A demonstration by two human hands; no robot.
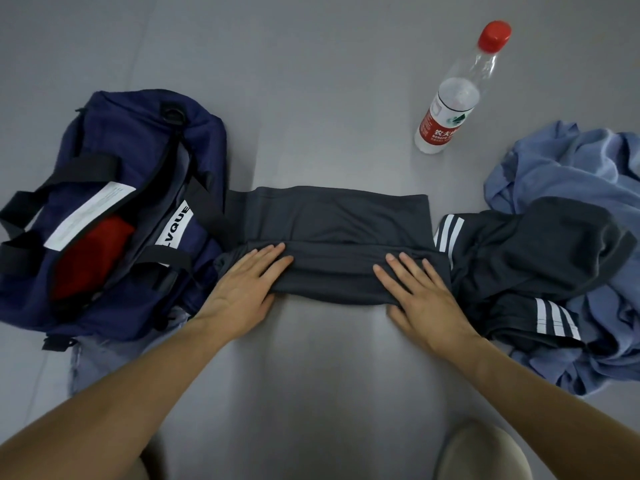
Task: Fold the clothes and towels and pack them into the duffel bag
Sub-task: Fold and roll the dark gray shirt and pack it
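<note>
The work surface (329, 81) is a plain grey, matte sheet with faint straight seams running away from the viewer; no walls or furniture of the room are visible.

A dark grey garment (332, 233) lies at the centre, partly folded, its near portion doubled over into a band. The left hand (242, 289) rests flat, fingers extended, on the left end of that band; the right hand (419, 292) rests flat, fingers spread, on the right end. Neither hand is closed around the fabric.

The navy duffel bag (114, 216) lies at left, touching the garment's left edge, with its top open. A red item (90, 258) sits inside. A white label on the bag shows the letters "LVQUE"; a second white tag inside the opening is not legible.

At right, a dark garment with white stripes (526, 258) lies on a crumpled light blue cloth (588, 168), just beside the folded piece.

A clear plastic bottle (453, 98) with a red cap stands at far right. Its red label carries Chinese characters and partial Latin text starting "NONGFU".
</note>
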